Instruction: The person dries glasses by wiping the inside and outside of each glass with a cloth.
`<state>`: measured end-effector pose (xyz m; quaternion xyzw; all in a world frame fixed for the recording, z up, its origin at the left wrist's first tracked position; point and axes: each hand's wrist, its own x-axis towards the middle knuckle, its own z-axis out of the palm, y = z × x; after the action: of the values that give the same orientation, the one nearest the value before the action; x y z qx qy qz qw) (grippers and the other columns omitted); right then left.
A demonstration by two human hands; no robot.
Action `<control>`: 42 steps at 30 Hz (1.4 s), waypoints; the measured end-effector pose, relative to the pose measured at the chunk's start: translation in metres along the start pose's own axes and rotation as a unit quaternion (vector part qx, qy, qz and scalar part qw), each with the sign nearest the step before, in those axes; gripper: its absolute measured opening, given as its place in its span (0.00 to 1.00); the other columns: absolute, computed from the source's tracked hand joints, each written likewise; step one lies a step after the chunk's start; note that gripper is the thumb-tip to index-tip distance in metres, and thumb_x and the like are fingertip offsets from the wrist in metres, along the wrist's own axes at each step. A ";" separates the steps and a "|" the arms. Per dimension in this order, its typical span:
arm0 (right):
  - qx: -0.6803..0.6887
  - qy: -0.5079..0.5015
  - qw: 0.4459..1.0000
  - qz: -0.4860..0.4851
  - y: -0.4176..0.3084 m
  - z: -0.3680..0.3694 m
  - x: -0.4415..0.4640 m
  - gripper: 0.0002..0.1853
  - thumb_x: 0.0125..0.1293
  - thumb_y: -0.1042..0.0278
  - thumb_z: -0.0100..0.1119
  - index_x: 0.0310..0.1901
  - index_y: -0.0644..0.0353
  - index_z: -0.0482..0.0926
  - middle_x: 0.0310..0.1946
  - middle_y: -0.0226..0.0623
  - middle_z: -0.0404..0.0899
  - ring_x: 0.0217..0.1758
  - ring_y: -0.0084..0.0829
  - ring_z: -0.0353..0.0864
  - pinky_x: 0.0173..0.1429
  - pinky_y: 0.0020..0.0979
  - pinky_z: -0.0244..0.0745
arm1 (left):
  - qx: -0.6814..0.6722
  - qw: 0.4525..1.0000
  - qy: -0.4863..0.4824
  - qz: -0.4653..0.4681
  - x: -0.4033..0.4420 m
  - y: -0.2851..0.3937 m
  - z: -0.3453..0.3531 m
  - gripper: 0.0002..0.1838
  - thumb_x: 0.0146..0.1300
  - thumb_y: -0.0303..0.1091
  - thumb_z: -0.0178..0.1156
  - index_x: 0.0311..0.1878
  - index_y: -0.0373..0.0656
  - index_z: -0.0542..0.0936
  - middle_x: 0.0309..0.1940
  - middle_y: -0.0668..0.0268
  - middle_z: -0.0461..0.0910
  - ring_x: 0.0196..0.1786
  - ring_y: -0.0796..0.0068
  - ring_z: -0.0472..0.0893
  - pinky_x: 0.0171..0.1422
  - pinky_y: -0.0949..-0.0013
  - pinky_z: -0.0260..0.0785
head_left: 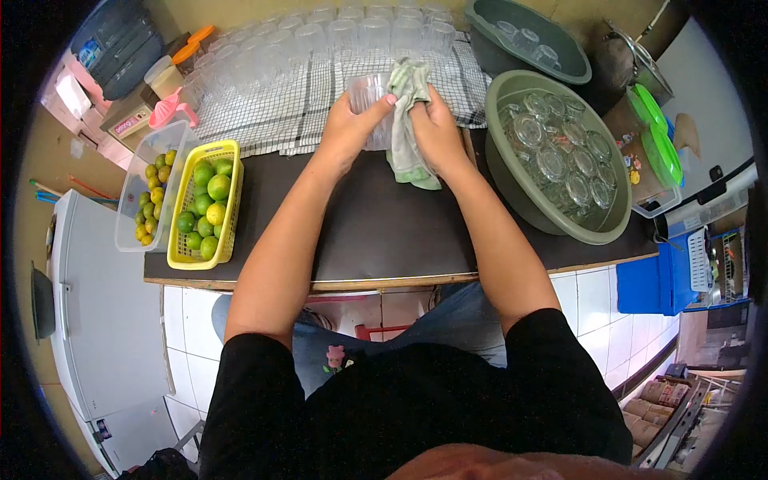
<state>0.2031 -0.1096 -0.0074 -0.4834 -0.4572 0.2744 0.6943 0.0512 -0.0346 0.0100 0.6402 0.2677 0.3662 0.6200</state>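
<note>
Fingers wrapped round a clear glass (366, 94), my left hand (352, 128) holds it above the back of the dark table. My right hand (436, 128) grips a pale green and white cloth (410, 148), which touches the right side of the glass and hangs down below it. The fingertips of my right hand are partly hidden by the cloth. Behind both hands, rows of clear glasses (342, 35) stand on a checkered cloth (276, 108). To the right, a green basin (496, 144) holds several wet glasses (552, 162).
At the left stand a yellow basket (228, 232) of green citrus and a clear box (132, 232) of small citrus. A darker tub (488, 48) with a few glasses sits at the back right. Beyond the basin is a container with green lids (658, 144).
</note>
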 end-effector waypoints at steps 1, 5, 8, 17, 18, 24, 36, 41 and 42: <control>-0.053 -0.018 0.998 -0.039 0.001 0.001 -0.001 0.14 0.75 0.73 0.51 0.58 0.68 0.75 0.44 0.45 0.85 0.48 0.33 0.84 0.56 0.37 0.78 | -0.042 0.998 0.046 0.026 -0.001 0.000 0.007 0.24 0.71 0.47 0.73 0.57 0.37 0.84 0.46 0.65 0.87 0.47 0.77 0.84 0.54 0.69 0.77; -0.190 -0.029 0.972 -0.133 0.001 0.011 -0.008 0.14 0.75 0.75 0.48 0.58 0.67 0.76 0.43 0.46 0.85 0.47 0.37 0.84 0.56 0.38 0.78 | -0.149 0.985 0.091 0.004 0.004 -0.011 0.005 0.24 0.74 0.53 0.69 0.51 0.37 0.84 0.40 0.68 0.85 0.42 0.79 0.81 0.49 0.70 0.75; -0.223 -0.008 0.964 -0.144 -0.007 0.015 -0.015 0.16 0.74 0.79 0.45 0.57 0.67 0.78 0.42 0.37 0.86 0.44 0.28 0.83 0.54 0.34 0.78 | -0.091 0.990 0.112 0.011 -0.003 -0.013 0.006 0.25 0.74 0.54 0.68 0.51 0.36 0.83 0.38 0.67 0.84 0.38 0.80 0.81 0.46 0.69 0.76; 0.191 0.052 0.963 0.183 -0.017 0.006 -0.008 0.21 0.87 0.52 0.45 0.55 0.61 0.83 0.45 0.34 0.87 0.44 0.25 0.85 0.50 0.32 0.81 | 0.105 0.964 0.105 0.222 -0.020 -0.006 0.026 0.28 0.61 0.39 0.79 0.59 0.37 0.77 0.41 0.66 0.82 0.45 0.77 0.81 0.52 0.69 0.76; 0.230 0.043 0.954 0.186 -0.019 0.006 -0.009 0.21 0.87 0.52 0.45 0.56 0.61 0.82 0.47 0.35 0.87 0.47 0.27 0.86 0.53 0.32 0.82 | 0.105 0.964 0.105 0.222 -0.022 -0.002 0.027 0.28 0.61 0.39 0.79 0.59 0.37 0.77 0.41 0.66 0.82 0.45 0.77 0.81 0.52 0.69 0.76; 0.297 -0.029 0.946 0.123 -0.008 0.015 -0.017 0.31 0.86 0.42 0.36 0.70 0.59 0.76 0.64 0.40 0.82 0.66 0.35 0.82 0.74 0.39 0.75 | 0.191 0.877 0.176 0.405 -0.028 0.006 0.028 0.42 0.43 0.44 0.87 0.59 0.36 0.77 0.44 0.56 0.83 0.45 0.60 0.86 0.54 0.61 0.80; 0.399 -0.026 0.893 0.209 -0.039 0.015 -0.022 0.32 0.86 0.38 0.36 0.70 0.56 0.75 0.66 0.40 0.81 0.67 0.37 0.82 0.74 0.42 0.76 | 0.259 0.801 0.177 0.510 -0.023 0.016 0.021 0.50 0.36 0.50 0.90 0.61 0.37 0.76 0.43 0.56 0.80 0.42 0.55 0.82 0.49 0.58 0.78; 0.263 -0.007 0.949 0.173 -0.036 0.004 -0.012 0.24 0.88 0.51 0.41 0.65 0.60 0.78 0.60 0.39 0.84 0.61 0.31 0.84 0.67 0.37 0.78 | 0.278 0.793 0.168 0.516 -0.019 0.014 0.016 0.50 0.36 0.49 0.90 0.62 0.38 0.75 0.43 0.55 0.80 0.42 0.55 0.82 0.48 0.58 0.77; 0.217 -0.005 0.966 0.137 -0.034 0.002 -0.011 0.22 0.88 0.54 0.42 0.64 0.61 0.79 0.58 0.38 0.85 0.58 0.29 0.84 0.65 0.35 0.79 | 0.280 0.790 0.169 0.519 -0.018 0.013 0.015 0.50 0.37 0.49 0.90 0.62 0.38 0.75 0.43 0.55 0.80 0.43 0.55 0.82 0.48 0.58 0.77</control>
<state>0.1946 -0.1314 0.0204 -0.3775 -0.3195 0.4615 0.7365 0.0512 -0.0597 0.0210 0.7561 0.0860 0.6445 0.0750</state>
